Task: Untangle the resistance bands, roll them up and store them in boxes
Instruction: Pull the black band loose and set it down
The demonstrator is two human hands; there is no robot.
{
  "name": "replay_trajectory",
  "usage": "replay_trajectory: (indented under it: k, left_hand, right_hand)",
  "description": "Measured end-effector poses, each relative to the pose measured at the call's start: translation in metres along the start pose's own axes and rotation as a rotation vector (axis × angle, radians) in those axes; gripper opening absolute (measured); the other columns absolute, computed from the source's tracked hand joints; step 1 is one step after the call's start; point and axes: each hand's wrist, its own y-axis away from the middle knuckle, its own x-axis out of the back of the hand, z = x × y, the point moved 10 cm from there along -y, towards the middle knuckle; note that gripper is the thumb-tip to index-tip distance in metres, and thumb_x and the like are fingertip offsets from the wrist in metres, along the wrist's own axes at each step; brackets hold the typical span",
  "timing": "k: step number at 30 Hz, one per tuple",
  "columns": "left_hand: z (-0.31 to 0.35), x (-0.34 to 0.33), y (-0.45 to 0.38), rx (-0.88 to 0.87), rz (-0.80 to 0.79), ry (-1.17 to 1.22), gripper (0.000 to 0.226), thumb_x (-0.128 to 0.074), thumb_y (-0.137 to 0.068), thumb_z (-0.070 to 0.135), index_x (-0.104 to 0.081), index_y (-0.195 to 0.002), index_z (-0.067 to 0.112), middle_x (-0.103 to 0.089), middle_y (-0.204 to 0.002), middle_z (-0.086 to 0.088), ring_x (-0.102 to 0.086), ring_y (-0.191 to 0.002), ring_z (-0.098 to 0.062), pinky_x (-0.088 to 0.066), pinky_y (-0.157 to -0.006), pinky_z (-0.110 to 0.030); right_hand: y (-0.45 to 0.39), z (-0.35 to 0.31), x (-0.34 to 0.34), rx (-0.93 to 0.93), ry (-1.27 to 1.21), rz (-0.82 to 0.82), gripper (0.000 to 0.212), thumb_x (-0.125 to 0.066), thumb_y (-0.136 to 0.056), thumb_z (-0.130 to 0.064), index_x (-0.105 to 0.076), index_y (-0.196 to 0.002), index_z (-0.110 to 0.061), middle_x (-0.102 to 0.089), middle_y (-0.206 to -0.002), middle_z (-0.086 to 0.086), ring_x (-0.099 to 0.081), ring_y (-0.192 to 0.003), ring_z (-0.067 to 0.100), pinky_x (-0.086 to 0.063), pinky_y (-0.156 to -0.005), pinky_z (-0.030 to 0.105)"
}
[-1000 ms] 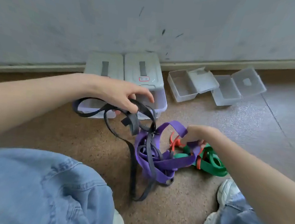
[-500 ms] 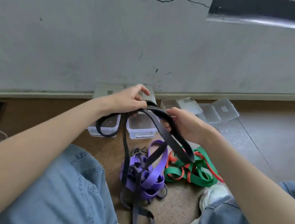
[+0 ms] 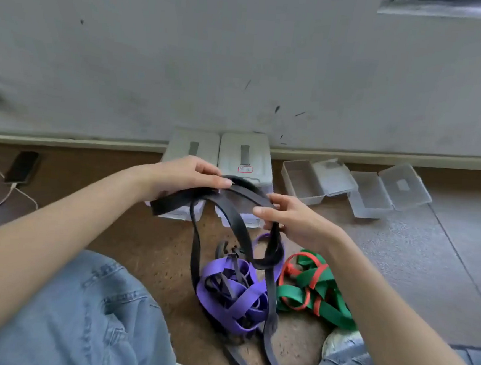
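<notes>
Both hands grip black band (image 3: 233, 207) above floor (image 3: 142, 241): left hand (image 3: 188, 178), right hand (image 3: 293, 221). Strands trail into purple band (image 3: 233, 297); green band (image 3: 319, 298) beside. Open boxes (image 3: 303, 178) by wall.

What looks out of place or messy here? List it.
The black band, held up by the left hand and right hand, still trails into the purple band knotted on the floor. Beside it the green band and red band lie tangled together.

The person wears light blue denim jeans (image 3: 85, 311) and pale, scuffed shoes (image 3: 339, 341), with forearms bare of sleeves.
</notes>
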Motion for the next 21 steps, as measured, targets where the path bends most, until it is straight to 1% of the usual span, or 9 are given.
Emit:
replay_trajectory:
  k: [2, 4, 6, 8, 11, 13, 16, 18, 21]
  left_hand:
    - [-0.003, -0.001, -0.004, -0.019, 0.095, 0.144, 0.042, -0.070, -0.065, 0.051, -0.068, -0.098, 0.025, -0.070, -0.089, 0.004, -0.065, -0.078, -0.009, -0.049, -0.069, -0.020]
    - [-0.010, -0.009, -0.009, -0.059, 0.161, 0.386, 0.036, -0.072, -0.070, 0.035, -0.065, -0.104, 0.023, -0.072, -0.089, 0.004, -0.068, -0.078, -0.008, -0.052, -0.065, -0.019]
    - [-0.026, 0.003, -0.008, -0.066, 0.337, 0.667, 0.024, -0.070, -0.077, 0.019, -0.064, -0.100, 0.019, -0.069, -0.084, -0.001, -0.067, -0.070, -0.009, -0.053, -0.058, -0.022]
    - [-0.049, 0.032, 0.004, -0.035, 0.558, 0.777, 0.017, -0.069, -0.080, 0.013, -0.064, -0.094, 0.022, -0.065, -0.078, 0.001, -0.064, -0.057, -0.005, -0.049, -0.050, -0.018]
    - [-0.079, 0.071, 0.027, -0.058, 0.659, 0.783, 0.017, -0.071, -0.078, 0.012, -0.066, -0.089, 0.024, -0.065, -0.076, 0.003, -0.062, -0.054, -0.006, -0.048, -0.049, -0.017]
    - [-0.096, 0.095, 0.041, -0.057, 0.685, 0.590, 0.019, -0.074, -0.076, 0.021, -0.066, -0.092, 0.026, -0.066, -0.083, 0.006, -0.064, -0.060, -0.002, -0.049, -0.052, -0.016]
    - [-0.127, 0.088, 0.043, 0.067, 0.491, 0.339, 0.044, -0.064, -0.068, 0.052, -0.058, -0.108, 0.035, -0.063, -0.106, 0.006, -0.063, -0.089, -0.009, -0.047, -0.068, -0.021]
    - [-0.148, 0.045, 0.035, 0.139, 0.230, 0.392, 0.048, -0.056, -0.068, 0.063, -0.054, -0.111, 0.044, -0.059, -0.116, 0.011, -0.056, -0.108, -0.016, -0.043, -0.076, -0.025]
    - [-0.143, -0.022, 0.024, 0.051, -0.049, 0.607, 0.065, -0.073, -0.059, 0.065, -0.047, -0.117, 0.048, -0.057, -0.127, 0.017, -0.052, -0.119, -0.009, -0.040, -0.093, -0.029]
  right_hand:
    - [-0.016, -0.014, -0.013, 0.123, -0.378, -0.032, 0.039, -0.071, -0.077, -0.029, -0.062, -0.109, -0.008, -0.062, -0.085, 0.004, -0.060, -0.084, 0.016, -0.046, -0.089, 0.045]
    - [-0.034, -0.024, -0.038, 0.162, -0.522, -0.139, 0.042, -0.065, -0.084, -0.024, -0.056, -0.121, -0.008, -0.061, -0.105, 0.016, -0.058, -0.102, 0.028, -0.046, -0.095, 0.053]
    - [-0.046, -0.020, -0.074, 0.122, -0.351, -0.286, 0.038, -0.063, -0.084, -0.027, -0.055, -0.120, -0.024, -0.068, -0.108, 0.001, -0.063, -0.101, 0.018, -0.053, -0.089, 0.037]
    - [-0.054, -0.005, -0.108, 0.049, -0.106, -0.379, 0.031, -0.069, -0.079, -0.029, -0.058, -0.108, -0.032, -0.070, -0.094, -0.015, -0.065, -0.092, 0.004, -0.051, -0.080, 0.020]
    - [-0.076, 0.009, -0.135, 0.039, 0.155, -0.303, 0.018, -0.075, -0.077, -0.018, -0.061, -0.088, -0.021, -0.067, -0.073, -0.015, -0.065, -0.074, 0.002, -0.049, -0.069, 0.015]
    - [-0.089, 0.007, -0.128, 0.029, 0.105, -0.136, 0.017, -0.067, -0.080, -0.004, -0.058, -0.088, -0.016, -0.060, -0.065, -0.006, -0.059, -0.056, 0.007, -0.048, -0.058, 0.020]
    - [-0.096, -0.009, -0.099, 0.038, -0.322, 0.046, 0.036, -0.053, -0.082, 0.010, -0.053, -0.107, -0.016, -0.053, -0.056, -0.002, -0.046, -0.047, 0.012, -0.043, -0.049, 0.025]
    - [-0.095, -0.027, -0.090, 0.104, -0.496, 0.059, 0.046, -0.045, -0.084, 0.013, -0.051, -0.117, -0.018, -0.051, -0.052, -0.003, -0.041, -0.048, 0.013, -0.040, -0.049, 0.026]
    - [-0.096, -0.053, -0.104, 0.170, -0.653, 0.062, 0.040, -0.037, -0.084, 0.014, -0.059, -0.108, -0.010, -0.049, -0.057, 0.001, -0.038, -0.047, 0.013, -0.037, -0.048, 0.024]
